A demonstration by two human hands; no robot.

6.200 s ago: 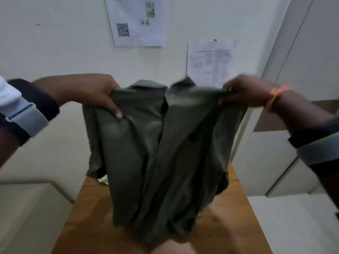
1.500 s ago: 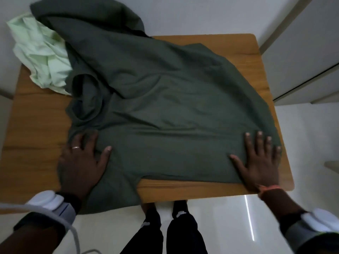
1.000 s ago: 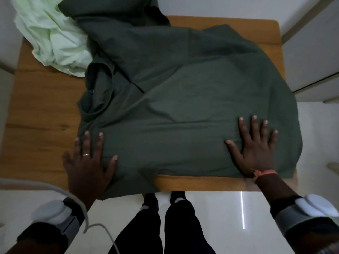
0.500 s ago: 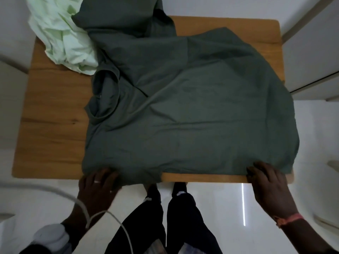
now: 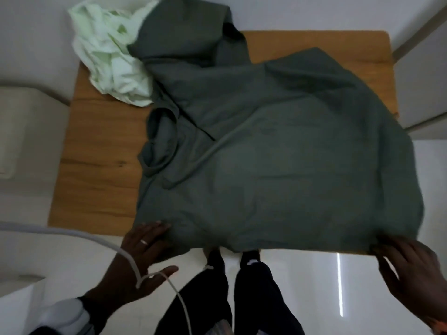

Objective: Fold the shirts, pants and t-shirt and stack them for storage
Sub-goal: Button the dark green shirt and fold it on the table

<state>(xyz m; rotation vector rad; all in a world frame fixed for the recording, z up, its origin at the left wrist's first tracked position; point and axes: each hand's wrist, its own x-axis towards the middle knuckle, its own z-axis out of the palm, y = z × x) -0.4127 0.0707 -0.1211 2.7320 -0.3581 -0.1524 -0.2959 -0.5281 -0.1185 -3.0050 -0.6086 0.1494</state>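
At the table's (image 5: 96, 180) near edge, both hands, left (image 5: 140, 259) and right (image 5: 411, 269), loosely spread, touched the shirt's (image 5: 278, 165) overhanging hem without gripping; its hanging weight might have dragged it floorward.

A dark green cotton shirt (image 5: 278, 151) lies spread over a wooden table (image 5: 96, 170), overlapping a crumpled pale green garment (image 5: 108, 56). The left hand (image 5: 142, 257) and right hand (image 5: 411, 269) touch its near hem.
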